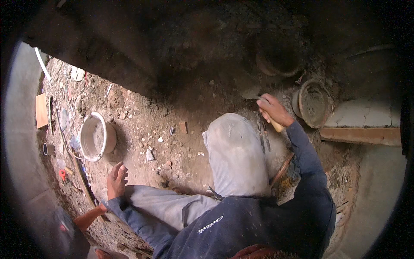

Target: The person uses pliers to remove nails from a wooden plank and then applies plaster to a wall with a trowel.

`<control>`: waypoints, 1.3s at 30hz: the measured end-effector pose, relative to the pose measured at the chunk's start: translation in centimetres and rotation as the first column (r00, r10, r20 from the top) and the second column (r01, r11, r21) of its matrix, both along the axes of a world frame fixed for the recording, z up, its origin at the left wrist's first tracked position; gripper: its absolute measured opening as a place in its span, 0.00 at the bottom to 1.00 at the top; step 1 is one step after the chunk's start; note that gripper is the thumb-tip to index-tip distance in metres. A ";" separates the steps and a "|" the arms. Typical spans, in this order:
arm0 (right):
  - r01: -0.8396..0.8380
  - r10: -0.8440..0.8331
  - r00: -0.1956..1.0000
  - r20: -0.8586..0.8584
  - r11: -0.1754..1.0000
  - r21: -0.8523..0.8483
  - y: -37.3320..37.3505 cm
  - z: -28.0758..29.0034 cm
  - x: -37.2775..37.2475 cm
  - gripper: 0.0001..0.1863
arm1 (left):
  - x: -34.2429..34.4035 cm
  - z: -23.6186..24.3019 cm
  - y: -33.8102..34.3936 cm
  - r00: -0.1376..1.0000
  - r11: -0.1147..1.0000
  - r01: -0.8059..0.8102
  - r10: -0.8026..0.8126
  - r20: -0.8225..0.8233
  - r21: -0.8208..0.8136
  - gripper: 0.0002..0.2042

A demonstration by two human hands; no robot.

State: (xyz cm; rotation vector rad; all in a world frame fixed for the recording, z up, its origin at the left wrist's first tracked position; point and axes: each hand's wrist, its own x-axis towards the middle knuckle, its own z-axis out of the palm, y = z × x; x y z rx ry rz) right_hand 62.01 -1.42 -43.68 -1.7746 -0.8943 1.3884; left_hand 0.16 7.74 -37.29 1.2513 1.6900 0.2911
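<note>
My right hand (276,113) grips a trowel (278,126) by its wooden handle. The blade reaches up and left into the shade, over rough, dark ground. Just right of that hand stands a round bucket (314,103) holding grey mortar-like material. My left hand (116,179) is out beyond my bent left leg, its fingers loosely curled and apart, with nothing visible in them. Nearest to it is a white bucket (110,139) with a pale rim and some grey residue inside. Thin metal tools (265,138) lie beside my right knee.
Rubble and stones cover the ground, with a small brick piece (183,127) ahead. Another round container (280,64) sits in deep shadow. A wooden plank (361,135) edges a pale slab at right. A long stick (82,178) and a short pipe (48,149) lie at left.
</note>
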 end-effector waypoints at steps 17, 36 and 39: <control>-0.595 -0.071 -0.056 0.996 0.804 0.024 -1.3 4.2 16.0 0.19 | -1.4 -2.9 1.5 0.965 0.998 -0.016 -0.002 -0.262 -0.067 0.26; -0.185 0.340 0.615 0.712 0.939 -0.288 9.3 -3.3 25.5 0.33 | 0.6 0.1 -0.4 0.840 0.997 0.040 0.001 -0.543 0.064 0.26; 0.025 0.191 0.860 0.474 0.911 -0.412 8.5 -1.3 24.9 0.41 | 0.9 -0.6 -0.5 0.847 0.996 0.052 -0.006 -0.532 0.070 0.27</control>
